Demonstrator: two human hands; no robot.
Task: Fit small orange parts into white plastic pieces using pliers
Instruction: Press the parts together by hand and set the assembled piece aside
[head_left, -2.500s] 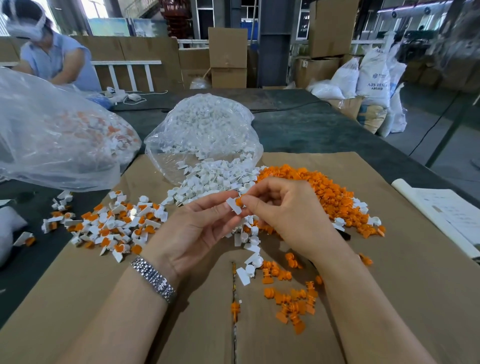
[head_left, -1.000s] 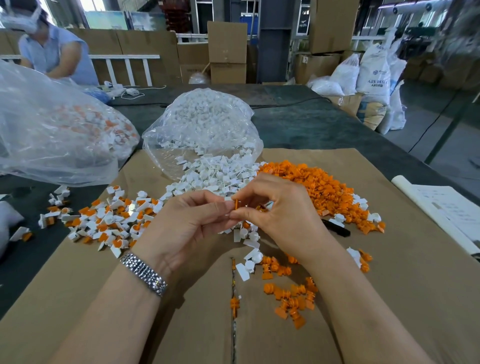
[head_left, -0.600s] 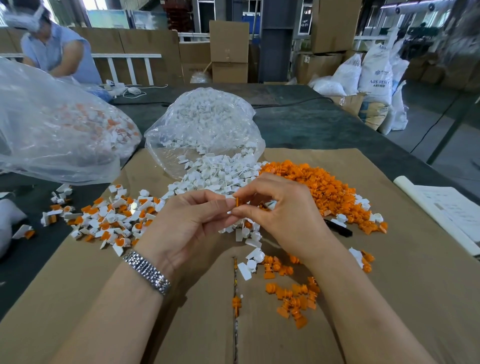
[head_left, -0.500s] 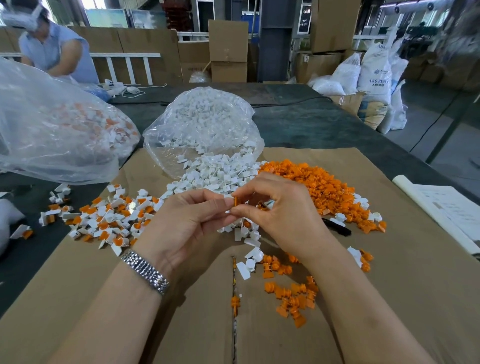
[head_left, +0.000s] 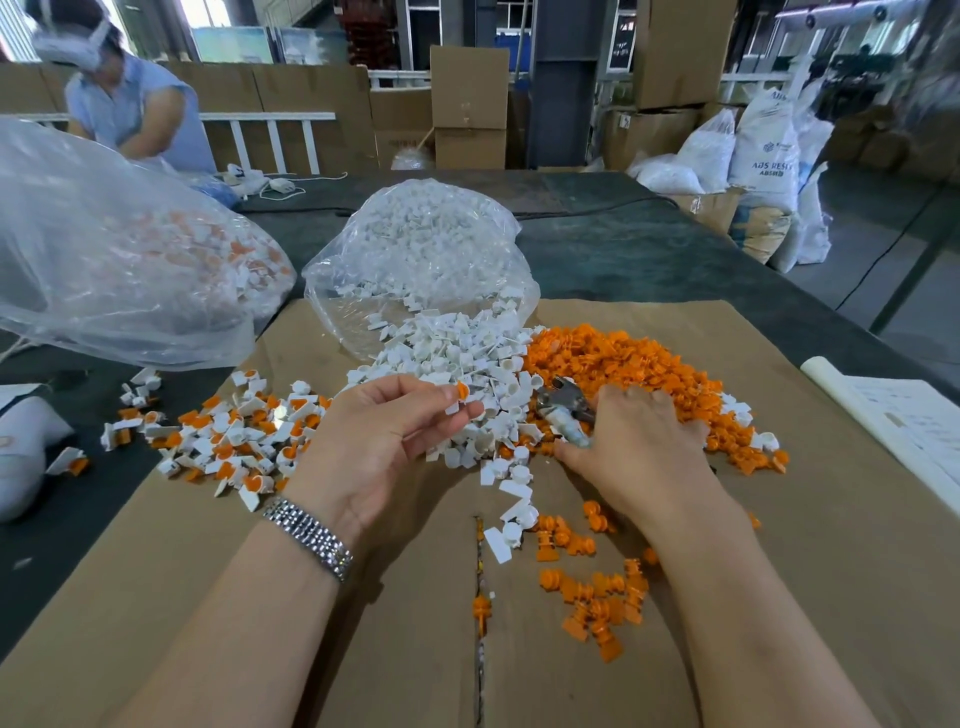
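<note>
My left hand (head_left: 387, 441) pinches a white piece with an orange part in it (head_left: 457, 397) between thumb and fingers, just above the white pile (head_left: 457, 358). To its right, my right hand (head_left: 636, 447) lies palm down on the cardboard and grips the metal pliers (head_left: 563, 408), whose jaws point up and left. The loose orange parts (head_left: 623, 364) lie in a heap behind and beside that hand. The pliers' handles are hidden under the hand.
Assembled white-and-orange pieces (head_left: 234, 436) are spread at the left. A clear bag of white pieces (head_left: 415, 260) and a larger clear bag (head_left: 104, 249) stand behind. Scattered orange parts (head_left: 587, 587) lie on the cardboard sheet (head_left: 779, 597). Papers (head_left: 898, 426) sit at the right. Another person (head_left: 130, 104) works at the far left.
My hands have parted. The right hand let go of the piece, dropped to the cardboard and took hold of the pliers. The left hand keeps the white piece with the orange part.
</note>
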